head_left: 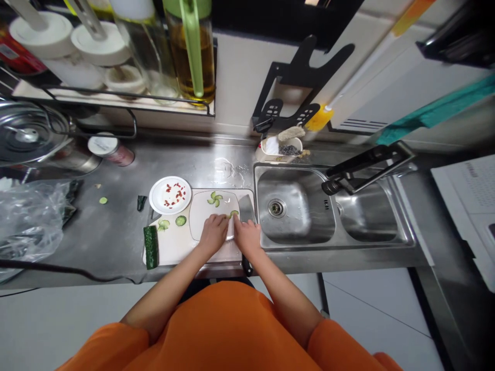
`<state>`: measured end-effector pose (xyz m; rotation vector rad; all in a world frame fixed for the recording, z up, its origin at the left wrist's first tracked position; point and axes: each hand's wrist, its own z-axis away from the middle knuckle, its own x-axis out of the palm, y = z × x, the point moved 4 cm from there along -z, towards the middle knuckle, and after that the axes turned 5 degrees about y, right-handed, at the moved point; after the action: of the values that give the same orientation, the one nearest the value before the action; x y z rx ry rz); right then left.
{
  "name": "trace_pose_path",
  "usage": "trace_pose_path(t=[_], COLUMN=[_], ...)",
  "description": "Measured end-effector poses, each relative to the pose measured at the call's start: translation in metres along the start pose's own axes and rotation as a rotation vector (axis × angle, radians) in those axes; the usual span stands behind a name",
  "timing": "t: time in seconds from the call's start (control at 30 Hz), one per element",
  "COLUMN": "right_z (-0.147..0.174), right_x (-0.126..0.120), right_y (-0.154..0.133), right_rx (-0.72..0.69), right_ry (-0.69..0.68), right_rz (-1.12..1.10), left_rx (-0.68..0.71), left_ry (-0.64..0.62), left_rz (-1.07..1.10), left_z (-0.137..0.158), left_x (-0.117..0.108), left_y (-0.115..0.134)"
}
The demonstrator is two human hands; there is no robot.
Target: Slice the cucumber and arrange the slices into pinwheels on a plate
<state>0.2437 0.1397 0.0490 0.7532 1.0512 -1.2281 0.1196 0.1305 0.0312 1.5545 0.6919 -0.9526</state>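
On a white square plate (199, 206), several cucumber slices (215, 199) lie fanned out like petals near the far edge. Another cucumber slice (234, 213) is at the plate's right side, where the fingertips of both hands meet. My left hand (214, 233) reaches it from the left with fingers drawn together. From the right, my right hand (247, 236) has its thumb and finger closed at the same slice. The plate rests on a white cutting board (172, 250). A knife (246, 210) lies along the board's right end, its black handle toward me, partly under my right wrist.
Left of the plate are a round white dish (155, 195) with red bits, a cut cucumber (151, 247), a round slice (180, 220) and thin cucumber pieces (163, 224). A double sink (294, 242) adjoins on the right. Plastic bags (31, 221) and a jar (112, 149) stand left.
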Motion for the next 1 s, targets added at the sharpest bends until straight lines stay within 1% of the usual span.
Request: trace_pose_path(t=[0.23,0.53,0.63,0.7,0.77,0.87,0.93,1.0], right_z=[0.002,0.002,0.002,0.003,0.004,0.008,0.011,0.015], right_x=[-0.003,0.0,-0.002,-0.005,-0.008,-0.012,-0.012,-0.011], right_y=[0.001,-0.001,0.0,0.0,0.001,0.0,-0.002,-0.007], right_rx=[0.023,0.032,0.027,0.023,0.028,0.042,0.03,0.015], right_ry=[-0.03,-0.007,0.007,0.027,0.048,0.063,0.068,0.072], right_rz=[0.017,-0.001,-0.009,-0.017,-0.026,-0.04,-0.054,-0.066], left_rx=[-0.005,-0.022,-0.031,-0.054,-0.101,-0.234,-0.389,-0.556], left_ry=[-0.015,-0.02,0.002,0.053,0.145,0.312,0.379,0.369], left_rz=[-0.025,-0.019,0.011,0.05,0.1,0.136,0.093,0.022], left_z=[0.002,0.003,0.003,0.004,0.01,0.026,0.04,0.053], left_x=[0.003,0.002,0.0,-0.009,-0.025,-0.056,-0.073,-0.082], left_y=[0.001,0.003,0.004,0.0,-0.012,-0.044,-0.07,-0.094])
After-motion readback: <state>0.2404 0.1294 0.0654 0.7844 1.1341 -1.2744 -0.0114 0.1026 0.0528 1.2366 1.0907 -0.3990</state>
